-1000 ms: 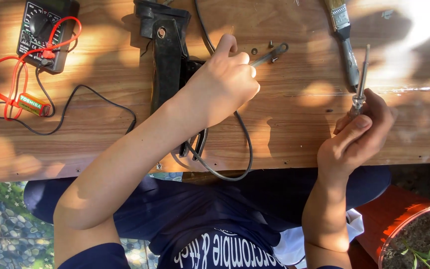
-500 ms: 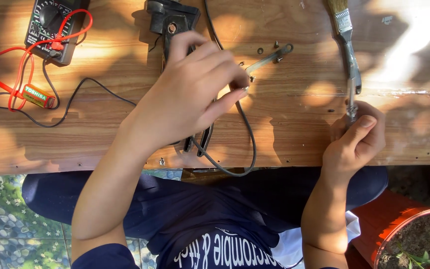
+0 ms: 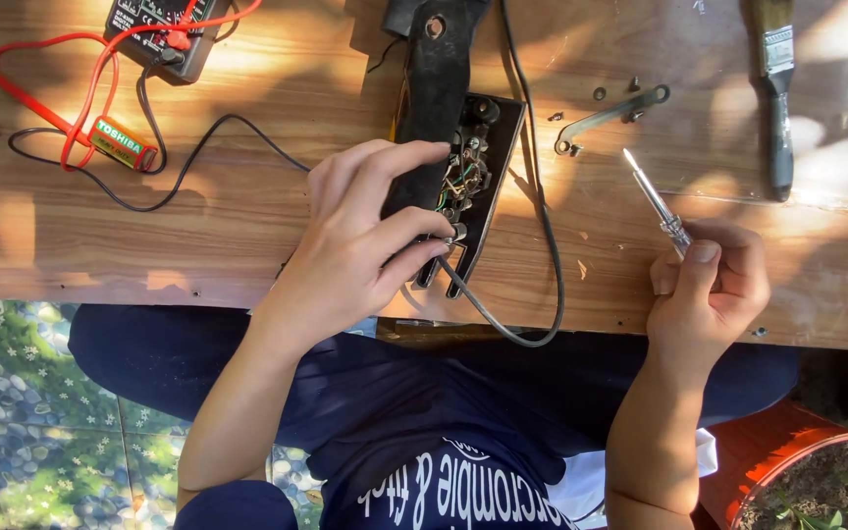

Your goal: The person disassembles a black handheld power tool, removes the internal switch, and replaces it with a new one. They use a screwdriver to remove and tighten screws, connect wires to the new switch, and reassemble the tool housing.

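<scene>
Sun-dappled wooden planks made up the table (image 3: 247, 236), seen from above with the person's lap and a pebble-patterned floor (image 3: 12, 393) below its near edge. The left hand (image 3: 365, 240) reached forward from a bent elbow, forearm rising diagonally toward the middle of the table, palm down. Its fingers were spread and curled over the near end of a black opened device (image 3: 463, 167), the fingertips touching the black handle piece and the edge of the exposed base where small coloured wires showed; the grip was loose and apart, resting on the device rather than closed round it. A dark cable (image 3: 542, 275) looped from the device past the table's edge.

The right hand (image 3: 714, 285) sat near the table's front edge, forearm upright from below, wrist slightly bent back. Its grip was pinched together on the handle of a thin screwdriver (image 3: 655, 201), thumb pressed against the fingers, the metal shaft angling up and left, its tip free above the wood.

Beyond the screwdriver tip lay a small metal bracket (image 3: 610, 116) with loose screws nearby. A paintbrush (image 3: 777, 98) lay at the far right. At far left sat a multimeter (image 3: 154, 29) with red leads (image 3: 41, 98) and a green battery (image 3: 122, 143). An orange pot (image 3: 807, 471) with soil stood at bottom right.
</scene>
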